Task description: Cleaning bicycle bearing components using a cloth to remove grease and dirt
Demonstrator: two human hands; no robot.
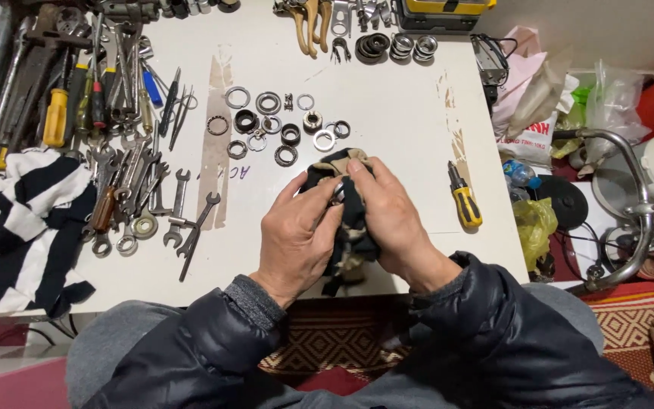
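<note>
- Landmark: white table (pixel 387 91). Everything below is placed against it.
- Left hand (pixel 295 236) over the table's near edge, about mid-width. Fingers curled, thumb up, clasping a dark rag (pixel 351 220).
- Right hand (pixel 389 212) just beside it, same near-edge zone. Fingers bent over the top of the rag, pressing it in.
- Small metal ring part (pixel 337 193) sits inside the rag between the two hands; only a sliver shows. Both hands touch the rag; whether skin touches the metal, cannot tell.
- Rag is bunched, with a tan patch at top and a loose end hanging down past the table's near edge.
- Mid-table, beyond the hands: cluster of bearings and rings (pixel 278 125), laid flat, spread apart.
- Table's left part: wrenches (pixel 153 204) and screwdrivers (pixel 77 102) piled in rough rows.
- Table's left near corner: black-and-white striped cloth (pixel 17 227), draped over the edge.
- Table's right part, near the right hand: yellow-handled screwdriver (pixel 463 201), lying alone.
- Table's far edge: more stacked rings (pixel 395 45).
- Off the table's right edge: plastic bags (pixel 539 98).
</note>
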